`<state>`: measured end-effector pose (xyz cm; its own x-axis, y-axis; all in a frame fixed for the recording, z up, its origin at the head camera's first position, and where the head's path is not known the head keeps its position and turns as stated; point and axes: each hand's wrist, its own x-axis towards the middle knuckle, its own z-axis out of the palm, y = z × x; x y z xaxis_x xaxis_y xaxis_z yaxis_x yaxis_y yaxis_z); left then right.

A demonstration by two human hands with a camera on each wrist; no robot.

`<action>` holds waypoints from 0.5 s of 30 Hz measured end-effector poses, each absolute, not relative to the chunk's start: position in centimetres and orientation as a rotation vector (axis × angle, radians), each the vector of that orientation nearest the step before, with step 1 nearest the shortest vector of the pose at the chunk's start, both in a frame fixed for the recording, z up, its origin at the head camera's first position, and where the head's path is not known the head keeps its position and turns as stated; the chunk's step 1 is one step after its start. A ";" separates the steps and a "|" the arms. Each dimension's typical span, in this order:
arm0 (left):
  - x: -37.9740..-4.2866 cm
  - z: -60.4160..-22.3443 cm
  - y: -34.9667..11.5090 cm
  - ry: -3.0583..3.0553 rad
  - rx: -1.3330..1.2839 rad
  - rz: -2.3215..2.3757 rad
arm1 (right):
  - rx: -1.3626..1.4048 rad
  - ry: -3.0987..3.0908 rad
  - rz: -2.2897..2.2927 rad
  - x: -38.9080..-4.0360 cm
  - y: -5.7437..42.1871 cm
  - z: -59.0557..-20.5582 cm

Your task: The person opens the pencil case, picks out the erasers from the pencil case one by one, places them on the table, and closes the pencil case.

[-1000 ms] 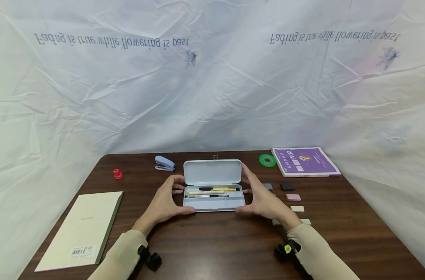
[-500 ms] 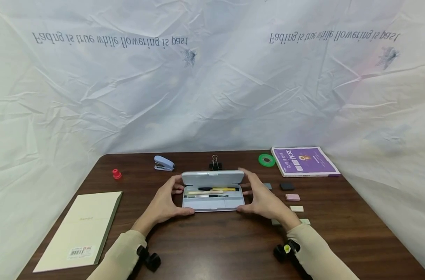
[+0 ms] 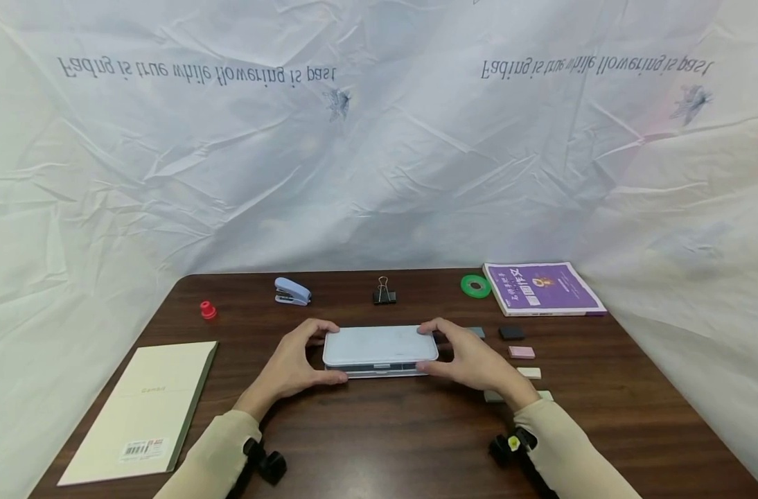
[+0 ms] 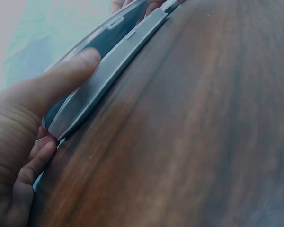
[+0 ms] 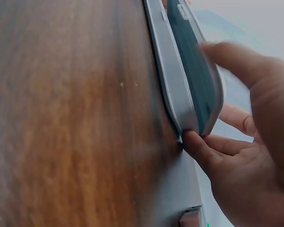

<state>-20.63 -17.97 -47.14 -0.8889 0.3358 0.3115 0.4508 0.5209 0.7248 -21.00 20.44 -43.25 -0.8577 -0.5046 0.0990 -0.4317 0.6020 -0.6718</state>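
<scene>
A pale grey pencil case [image 3: 379,346] lies at the middle of the dark table, its lid folded down over the base with a narrow gap along the front. My left hand [image 3: 292,357] grips the left end, thumb at the front and fingers around the side and back corner. At the other end my right hand [image 3: 469,357] holds the case, index finger on the lid's back corner and thumb at its front edge. Through the gap, the left wrist view shows the dark inside of the lid [image 4: 116,35] above the base. The pens inside are hidden.
A blue stapler [image 3: 293,292], black binder clip [image 3: 384,296] and green tape roll [image 3: 476,285] stand behind the case. A purple book [image 3: 544,287] lies back right, with several small blocks, one pink [image 3: 522,352], below it. A cream notebook [image 3: 145,409] and red stamp-like piece [image 3: 208,310] are left.
The pencil case's lid has swung from upright down over the base, covering the pens and exposing the binder clip behind. My right fingers have come forward onto the lid; the left hand barely moved.
</scene>
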 end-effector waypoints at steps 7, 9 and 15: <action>-20.6 -47.1 -17.7 -2.640 -0.641 -1.306 | -0.771 2.719 -1.110 -20.9 20.7 -43.3; -20.6 -47.0 -17.7 -2.643 -0.635 -1.314 | -0.768 2.712 -1.116 -20.8 20.7 -43.4; -20.6 -47.0 -17.8 -2.653 -0.625 -1.334 | -0.758 2.711 -1.115 -20.7 20.4 -43.4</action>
<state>-20.57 -17.78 -46.97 -0.9097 0.3121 0.2740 0.4061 0.5299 0.7445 -20.73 20.42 -43.35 -0.8685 -0.4888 0.0825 -0.4054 0.6045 -0.6857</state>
